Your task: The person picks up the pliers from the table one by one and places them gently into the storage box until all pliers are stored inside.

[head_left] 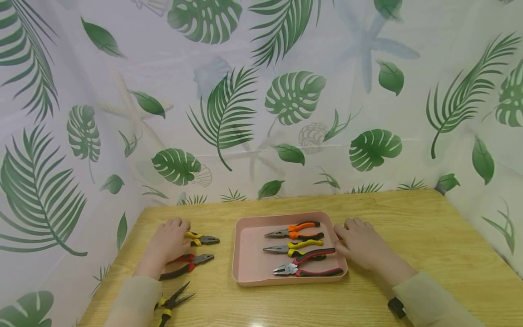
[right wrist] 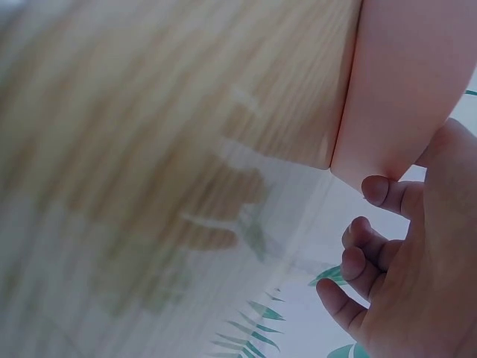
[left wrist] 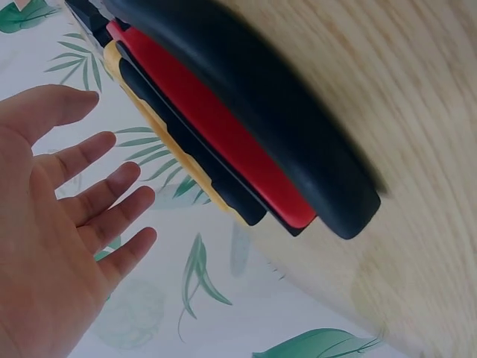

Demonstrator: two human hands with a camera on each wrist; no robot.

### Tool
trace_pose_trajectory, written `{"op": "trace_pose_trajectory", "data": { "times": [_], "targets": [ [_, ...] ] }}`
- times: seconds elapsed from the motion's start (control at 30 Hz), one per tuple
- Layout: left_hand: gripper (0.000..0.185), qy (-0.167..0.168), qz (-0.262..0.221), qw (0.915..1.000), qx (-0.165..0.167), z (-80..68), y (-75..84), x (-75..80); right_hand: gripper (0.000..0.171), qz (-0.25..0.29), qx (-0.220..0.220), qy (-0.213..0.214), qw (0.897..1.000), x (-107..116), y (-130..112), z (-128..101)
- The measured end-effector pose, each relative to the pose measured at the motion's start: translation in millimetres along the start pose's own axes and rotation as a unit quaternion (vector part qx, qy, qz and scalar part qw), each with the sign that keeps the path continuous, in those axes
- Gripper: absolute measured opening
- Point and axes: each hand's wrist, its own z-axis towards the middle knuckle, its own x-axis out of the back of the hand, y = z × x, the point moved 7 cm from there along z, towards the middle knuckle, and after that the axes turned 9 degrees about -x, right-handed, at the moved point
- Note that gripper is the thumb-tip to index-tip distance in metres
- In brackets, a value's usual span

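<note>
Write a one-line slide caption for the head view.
Two hands rest beside a pink tray holding three pliers; three more lie left.

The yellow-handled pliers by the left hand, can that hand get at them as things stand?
Probably yes. The left hand lies open right beside the yellow-handled pliers on the table, and nothing sits between them.

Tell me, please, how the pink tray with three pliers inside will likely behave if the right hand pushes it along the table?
The pink tray would probably slide rather than tip: it sits low and flat on the smooth wooden table. The three pliers lie loose inside, so they may shift or rattle, though the raised rim should keep them in. The right hand touches only one edge, so it might turn slightly.
</note>
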Motion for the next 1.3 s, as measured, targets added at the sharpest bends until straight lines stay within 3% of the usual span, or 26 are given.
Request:
{"op": "trace_pose_trajectory", "data": {
  "times": [0.7, 1.3],
  "targets": [
    [0.049, -0.037, -0.018, 0.9991, 0.012, 5.6, -2.8, -13.2, 0.019, 0.006, -0.008, -0.004, 1.0, -3, 3, 0],
    [0.046, -0.051, -0.008, 0.9987, -0.006, 12.4, -4.1, -22.9, 0.017, -0.006, -0.003, 0.004, 1.0, -3, 2, 0]
  ]
}}
